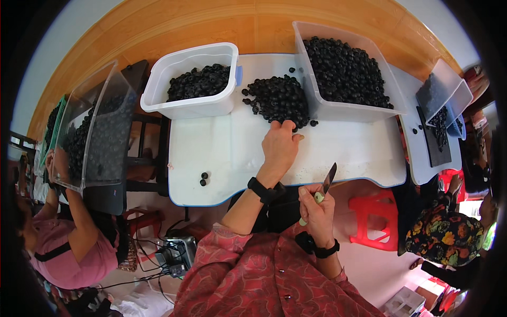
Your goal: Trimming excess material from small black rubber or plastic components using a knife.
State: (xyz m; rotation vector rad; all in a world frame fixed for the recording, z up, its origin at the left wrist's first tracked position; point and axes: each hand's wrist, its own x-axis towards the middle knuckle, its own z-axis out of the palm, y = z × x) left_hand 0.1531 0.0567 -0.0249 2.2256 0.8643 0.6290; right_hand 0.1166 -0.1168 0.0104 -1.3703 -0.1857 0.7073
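Observation:
A loose pile of small, round, black pieces point(280, 98) lies on the white table; several show a hollow or hole. My left hand point(281, 145) is at the pile's near edge with its fingers curled down and together. Its fingertips are hidden, so what they hold, if anything, does not show. In my right hand point(318, 214), close to my body at the table's front edge, is a small knife point(329, 178). Its dark blade points up and away from me, and its pale green handle is in my closed fingers.
A white tub point(195, 110) and a larger clear bin point(348, 108), both holding black pieces, flank the pile. Two loose pieces point(204, 178) lie front left. People work at both sides, beside a clear bin point(79, 179) and a red stool point(376, 219). Cables point(145, 277) trail on the left.

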